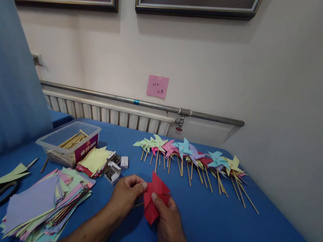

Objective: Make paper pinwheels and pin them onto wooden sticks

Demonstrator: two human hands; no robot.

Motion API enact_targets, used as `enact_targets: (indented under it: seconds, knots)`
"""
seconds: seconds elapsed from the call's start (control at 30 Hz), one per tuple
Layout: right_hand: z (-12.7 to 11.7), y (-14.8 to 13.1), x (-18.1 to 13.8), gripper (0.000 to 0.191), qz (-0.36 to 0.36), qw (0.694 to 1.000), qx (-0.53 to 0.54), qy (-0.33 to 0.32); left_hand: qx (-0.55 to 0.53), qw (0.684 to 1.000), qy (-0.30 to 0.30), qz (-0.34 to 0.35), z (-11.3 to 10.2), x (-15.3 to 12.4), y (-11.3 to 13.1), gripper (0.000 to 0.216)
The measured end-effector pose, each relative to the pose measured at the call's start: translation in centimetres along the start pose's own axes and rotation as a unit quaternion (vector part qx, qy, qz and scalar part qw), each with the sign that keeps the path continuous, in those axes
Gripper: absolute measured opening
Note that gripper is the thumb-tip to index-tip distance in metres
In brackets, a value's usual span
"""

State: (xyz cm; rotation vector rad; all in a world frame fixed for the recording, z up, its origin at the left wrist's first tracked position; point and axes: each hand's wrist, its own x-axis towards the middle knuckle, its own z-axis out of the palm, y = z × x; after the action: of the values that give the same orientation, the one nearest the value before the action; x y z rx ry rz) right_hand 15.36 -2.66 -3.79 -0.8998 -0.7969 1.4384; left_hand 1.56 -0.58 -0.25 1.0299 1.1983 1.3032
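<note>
Both hands are working a red paper (153, 199) just above the counter (224, 229). The left hand (125, 195) is pinching the paper's near-left flap, its grip narrow and closed on the sheet. The right hand (166, 218) is holding the other side, thumb on top, fingers hidden behind. A thin stick (137, 205) is poking out between the two grips, under the paper; whether either is holding it, cannot tell. To do this well, probably: the left grip should be pulling each tip to the centre without creasing it, the right thumb pressing the gathered tips flat, the stick staying square behind. Pin boxes (112, 172) are lying just beyond the left grip, finished pinwheels (193, 154) in a row further out, and a paper stack (44, 200) well to its left.
</note>
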Motion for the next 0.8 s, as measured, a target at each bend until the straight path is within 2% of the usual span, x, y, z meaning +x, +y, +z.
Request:
enact_targets:
  seconds: [0.13,0.37,0.5,0.63,0.8]
  knots:
    - [0.0,0.0,0.0,0.038,0.003,1.000,0.002,-0.007,-0.023,1.000,-0.006,-0.012,0.1,-0.4,0.4,0.046]
    - [-0.1,0.2,0.1,0.036,-0.011,1.000,0.002,-0.007,-0.124,0.987,-0.049,-0.090,0.7,-1.5,0.8,0.047]
    - [-0.2,0.3,0.3,0.033,-0.018,1.000,0.010,-0.010,-0.122,0.987,-0.055,-0.084,0.9,-1.6,0.6,0.042]
    - [-0.3,0.2,0.5,0.039,-0.016,1.000,0.018,0.009,-0.157,0.982,-0.058,-0.087,0.7,-1.5,0.3,0.045]
    - [-0.4,-0.2,0.7,0.041,-0.016,0.999,0.045,0.009,-0.180,0.976,-0.091,-0.077,1.1,-1.8,0.0,0.044]
